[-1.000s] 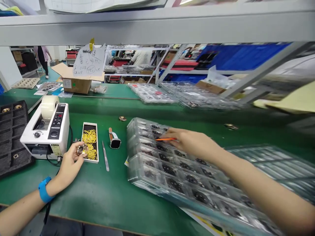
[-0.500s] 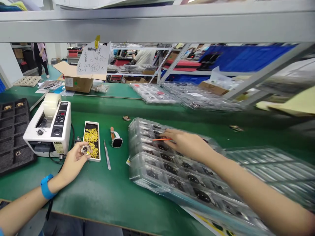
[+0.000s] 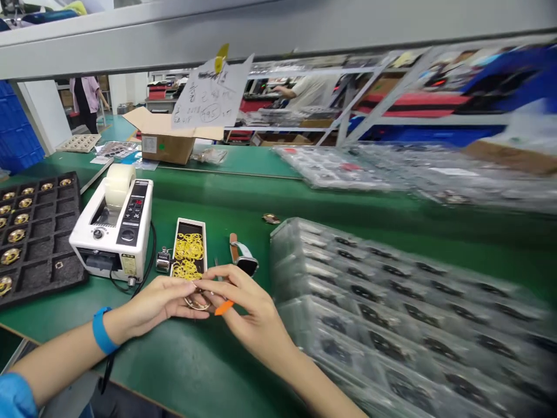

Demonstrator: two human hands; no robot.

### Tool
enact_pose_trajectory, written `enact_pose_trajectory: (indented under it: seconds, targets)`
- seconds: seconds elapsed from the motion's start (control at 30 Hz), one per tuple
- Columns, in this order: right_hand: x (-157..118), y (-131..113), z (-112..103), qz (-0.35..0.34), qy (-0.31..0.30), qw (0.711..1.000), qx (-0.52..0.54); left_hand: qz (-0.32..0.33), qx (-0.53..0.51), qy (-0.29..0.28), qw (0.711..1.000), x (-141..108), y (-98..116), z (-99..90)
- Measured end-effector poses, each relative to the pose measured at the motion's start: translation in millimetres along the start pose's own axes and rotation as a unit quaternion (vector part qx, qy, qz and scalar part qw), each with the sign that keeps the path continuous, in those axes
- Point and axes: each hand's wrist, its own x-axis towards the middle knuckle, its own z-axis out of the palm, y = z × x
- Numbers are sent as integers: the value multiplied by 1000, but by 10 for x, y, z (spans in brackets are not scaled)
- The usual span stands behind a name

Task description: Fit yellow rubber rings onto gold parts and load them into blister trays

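My left hand (image 3: 167, 299) is closed on a round gold-toned watch case (image 3: 198, 302), partly hidden by the fingers. My right hand (image 3: 250, 310) meets it from the other side, its fingertips at the case. Between the right fingers is a thin orange tool (image 3: 224, 307); only its flat end shows, so its kind is unclear. Just beyond the hands stands a white box (image 3: 204, 232) of yellow rings (image 3: 189, 247). Close by on the right lies a wristwatch (image 3: 246, 265). Stacked clear plastic trays (image 3: 304, 267) with dark round parts in their pockets sit to the right.
A white tape dispenser (image 3: 126, 229) stands left, beside a small metal counter (image 3: 163, 260). Further left is a black foam tray (image 3: 39, 267) with several gold-toned cases. A loose round part (image 3: 271, 219) lies behind the watch. A shelf beam (image 3: 261, 43) crosses above.
My right hand has come left from the clear trays to the watch case in my left hand, with the orange tool still in it. The view has turned left.
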Motion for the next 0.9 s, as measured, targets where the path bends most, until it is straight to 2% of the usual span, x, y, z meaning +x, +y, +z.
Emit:
enact_pose_trajectory:
  seconds: [0.07, 0.17, 0.23, 0.33, 0.47, 0.63, 0.7, 0.9]
  targets:
    - [-61, 74, 102, -7, 4, 1000, -21, -4, 2, 11, 1000, 10, -1, -16]
    - [-151, 131, 143, -35, 28, 992, -116, 2, 23, 64, 998, 29, -11, -10]
    - [-201, 122, 135, -70, 46, 975, -204, 10, 53, 93, 994, 37, -23, 6]
    - [-260, 98, 121, -123, 56, 948, -287, 31, 112, 100, 988, 37, -33, 30]
    - [-317, 107, 107, -127, 41, 951, -278, 35, 130, 86, 987, 32, -19, 50]
    - [-319, 96, 68, -160, 34, 954, -250, -21, 67, 69, 995, 38, 5, 52]
    - [-302, 81, 55, -184, 36, 953, -240, -32, 78, 71, 994, 40, 5, 46]
    - [-273, 74, 64, -220, 42, 946, -236, -1, 110, 100, 989, 51, -23, 33]
